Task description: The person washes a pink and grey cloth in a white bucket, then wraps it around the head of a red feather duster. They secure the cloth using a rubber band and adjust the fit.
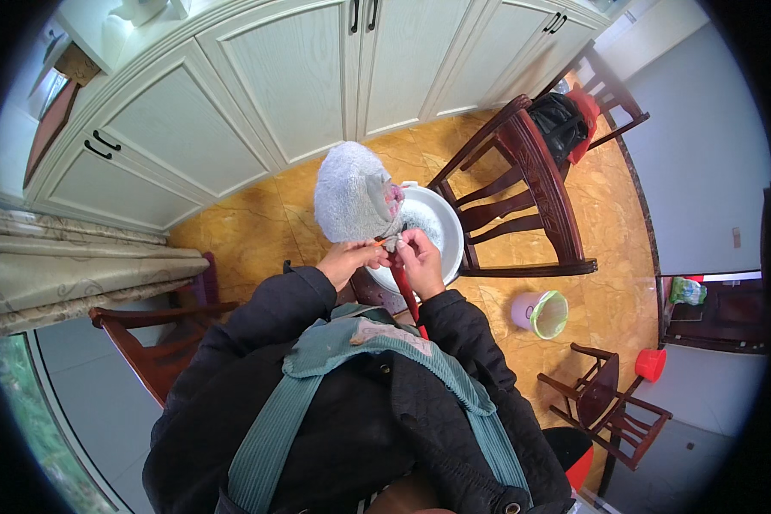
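Observation:
A bulky grey-white terry cloth [347, 193] is bunched over something, with a patch of pink showing at its right side. From its gathered end a red stick [407, 295] runs down towards my body. My left hand [351, 259] is closed at that gathered end, beside a small orange strip [380, 243]. Close to it, my right hand [421, 259] pinches the cloth's narrow grey end between thumb and fingers. Behind my hands stands a white basin [456, 224] with what looks like sudsy water; the cloth and my right hand partly cover it.
A dark wooden chair [540, 184] stands right of the basin, a black bag [558, 124] beyond it. Further right are a small bin [540, 313], a low wooden chair [598, 385] and a red bucket [650, 365]. White cabinets [274, 77] line the back; another chair [137, 347] is at left.

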The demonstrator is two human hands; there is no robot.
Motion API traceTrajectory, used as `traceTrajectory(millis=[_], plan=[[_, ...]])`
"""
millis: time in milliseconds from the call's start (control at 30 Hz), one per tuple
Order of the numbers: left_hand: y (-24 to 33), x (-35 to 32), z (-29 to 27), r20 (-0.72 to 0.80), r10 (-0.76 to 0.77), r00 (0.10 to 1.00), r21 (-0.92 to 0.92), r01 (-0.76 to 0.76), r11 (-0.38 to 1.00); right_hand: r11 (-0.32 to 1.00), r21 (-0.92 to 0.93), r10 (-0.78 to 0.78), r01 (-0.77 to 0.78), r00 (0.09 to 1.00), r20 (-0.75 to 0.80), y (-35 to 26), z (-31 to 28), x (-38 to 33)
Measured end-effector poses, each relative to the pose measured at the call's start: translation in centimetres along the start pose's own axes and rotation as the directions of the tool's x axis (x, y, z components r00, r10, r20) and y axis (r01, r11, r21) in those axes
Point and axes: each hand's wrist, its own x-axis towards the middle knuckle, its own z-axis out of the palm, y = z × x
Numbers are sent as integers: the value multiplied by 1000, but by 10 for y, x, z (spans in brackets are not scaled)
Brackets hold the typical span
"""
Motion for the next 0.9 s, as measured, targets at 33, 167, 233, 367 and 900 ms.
traceTrajectory(millis=[33, 167, 233, 367, 900], plan=[[-1, 0, -2, -36, 14, 999, 40, -13, 999, 981, 162, 111, -109, 994, -5, 1, 0, -1], [-25, 1, -7, -139, 254, 957, 433, -171, 885, 877, 425, 277, -225, 959, -64, 1, 8, 1], [-8, -15, 13, 12, 523, 852, 739, -360, 570, 821, 527, 312, -221, 946, -89, 0, 8, 5], [3, -16, 24, 337, 725, 601, 831, -552, 71, 894, 418, 236, -163, 963, -129, -2, 10, 10], [-6, -2, -1, 85, 743, 664, 866, -418, 275, 998, -58, -15, 19, 998, 65, 26, 27, 38]])
